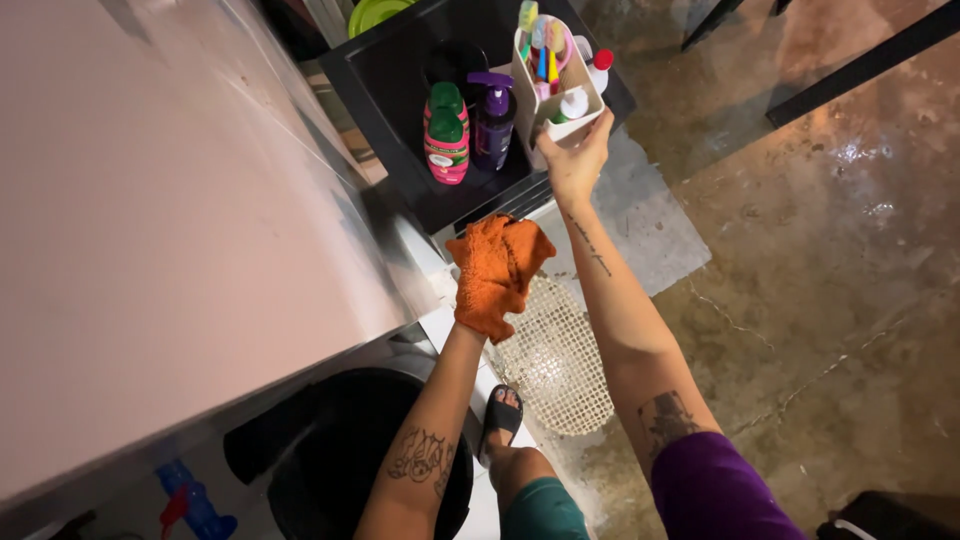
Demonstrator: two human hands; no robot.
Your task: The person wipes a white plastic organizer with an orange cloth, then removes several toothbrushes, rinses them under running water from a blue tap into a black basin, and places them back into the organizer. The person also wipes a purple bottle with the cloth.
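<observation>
My left hand (pixel 478 300) is wrapped in an orange cloth (pixel 496 265) and grips it, held above the floor beside a white counter. My right hand (pixel 574 160) reaches forward and holds the lower edge of a white caddy (pixel 556 85) filled with toothbrushes and small bottles. The caddy is lifted just above a black tray-like shelf (pixel 400 100). On that shelf stand a green-and-pink bottle (pixel 446 135) and a purple pump bottle (pixel 493 118), just left of the caddy.
A pale counter surface (pixel 150 230) fills the left side. A black bucket (pixel 340 450) sits below it near my sandalled foot (pixel 502 415). A woven oval mat (pixel 552 355) lies on the wet concrete floor (pixel 820 280). A green lid (pixel 375 12) shows at the top.
</observation>
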